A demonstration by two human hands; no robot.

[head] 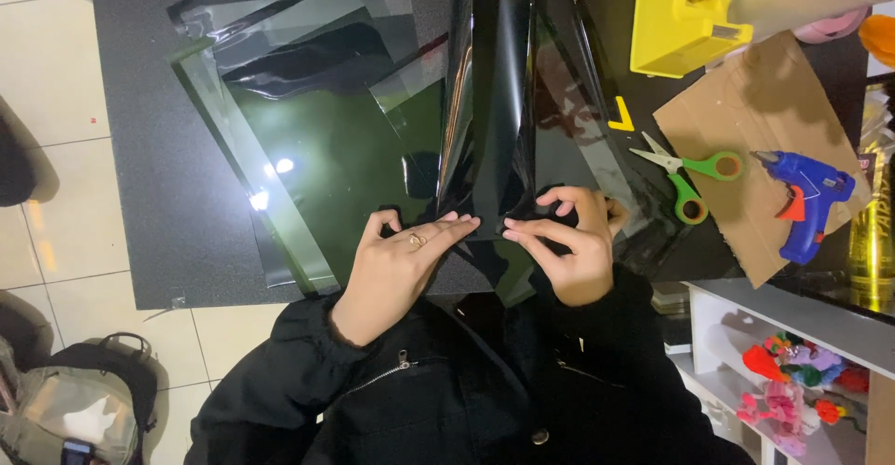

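Note:
A glossy black plastic sheet (494,92) is folded into a tall cone-like pleat that rises from the black table (158,185). My left hand (401,260), with a ring on one finger, pinches the sheet's near edge from the left. My right hand (569,241) pinches the same edge from the right, fingertips almost meeting those of the left. More dark transparent sheets (308,120) lie flat under and to the left of the fold. Both sleeves are black.
Green-handled scissors (690,171) and a blue glue gun (806,195) lie on a brown cardboard piece (746,102) at right. A yellow tape dispenser (676,18) stands behind. White shelves (792,362) with colourful items sit lower right; a bag (84,400) rests on the tiled floor.

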